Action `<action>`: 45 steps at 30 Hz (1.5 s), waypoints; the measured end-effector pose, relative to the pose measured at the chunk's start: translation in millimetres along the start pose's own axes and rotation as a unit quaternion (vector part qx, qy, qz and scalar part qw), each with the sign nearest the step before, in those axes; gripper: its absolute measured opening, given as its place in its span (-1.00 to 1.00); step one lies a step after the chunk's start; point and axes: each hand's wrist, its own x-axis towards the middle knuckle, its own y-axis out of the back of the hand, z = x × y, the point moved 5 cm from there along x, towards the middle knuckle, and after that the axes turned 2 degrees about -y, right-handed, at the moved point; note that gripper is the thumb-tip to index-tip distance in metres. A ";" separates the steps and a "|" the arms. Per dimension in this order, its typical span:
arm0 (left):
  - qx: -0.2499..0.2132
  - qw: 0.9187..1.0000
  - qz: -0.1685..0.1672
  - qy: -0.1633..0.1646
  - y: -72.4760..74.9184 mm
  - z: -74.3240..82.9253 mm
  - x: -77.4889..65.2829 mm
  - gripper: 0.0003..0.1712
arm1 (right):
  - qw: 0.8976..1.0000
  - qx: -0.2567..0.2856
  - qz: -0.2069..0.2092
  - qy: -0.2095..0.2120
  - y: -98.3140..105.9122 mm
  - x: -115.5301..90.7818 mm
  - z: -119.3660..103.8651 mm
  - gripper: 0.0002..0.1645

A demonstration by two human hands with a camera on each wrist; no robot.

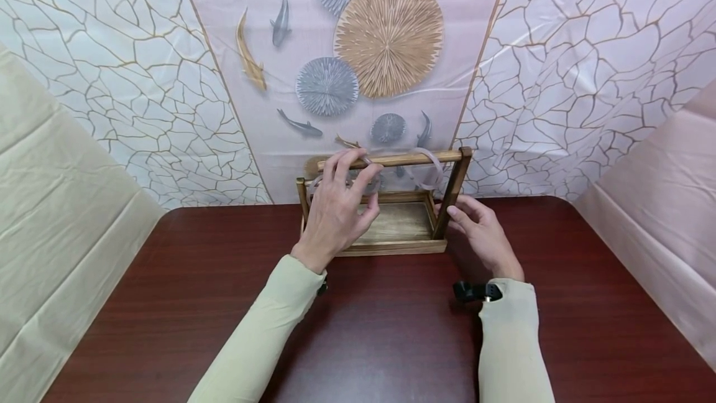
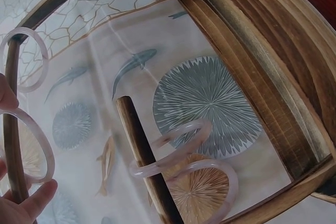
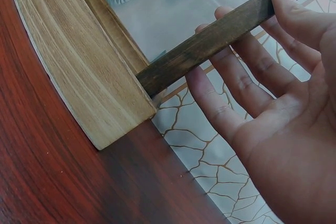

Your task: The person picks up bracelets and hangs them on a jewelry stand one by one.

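Note:
A wooden jewelry stand (image 1: 455, 188) with a shallow tray base (image 1: 399, 222) stands at the table's back edge. My left hand (image 1: 335, 204) pinches a pale pink translucent bangle (image 2: 51, 156) hanging round the upper bar (image 1: 403, 159). Farther right along that bar hangs a second bangle (image 1: 436, 173). More pale bangles (image 2: 197, 135) circle a lower, dark rod (image 2: 139, 140) in the left wrist view; my left hand mostly hides them from the head camera. My right hand (image 1: 483, 235) holds the stand's right post (image 3: 210, 40), thumb on one side and fingers on the other.
A dark red wood table (image 1: 391, 328) spreads in front of the stand. Close behind hangs a printed backdrop (image 1: 335, 129) with fish and round leaf shapes. Pale fabric panels (image 1: 73, 204) close in the left and right sides. A black strap device (image 1: 475, 291) sits at my right wrist.

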 end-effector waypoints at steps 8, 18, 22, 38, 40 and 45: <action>0.001 1.000 -0.001 -0.016 -2.3 2.0 4.9 -0.51 | 1.000 0.009 -0.002 0.002 1.1 -0.4 -1.8 -0.64; 0.007 1.000 -0.009 -0.018 -6.7 3.9 7.0 -0.53 | 1.000 -0.001 -0.001 0.003 0.1 1.1 -2.2 -0.63; 0.009 1.000 -0.009 -0.018 -7.1 4.8 6.9 -0.49 | 1.000 -0.006 0.000 0.003 -0.7 1.0 -2.3 -0.64; 0.002 1.000 -0.016 -0.021 -11.9 8.2 8.5 -0.51 | 1.000 -0.003 0.000 0.002 -1.1 -0.3 -1.0 -0.64; 0.000 1.000 -0.017 -0.021 -12.4 8.9 9.3 -0.50 | 1.000 -0.002 0.001 0.002 -0.8 -0.4 -1.0 -0.64; -0.003 0.999 -0.019 -0.026 -14.7 10.6 10.9 -0.49 | 1.000 -0.002 0.001 0.003 -0.2 -0.6 -1.5 -0.63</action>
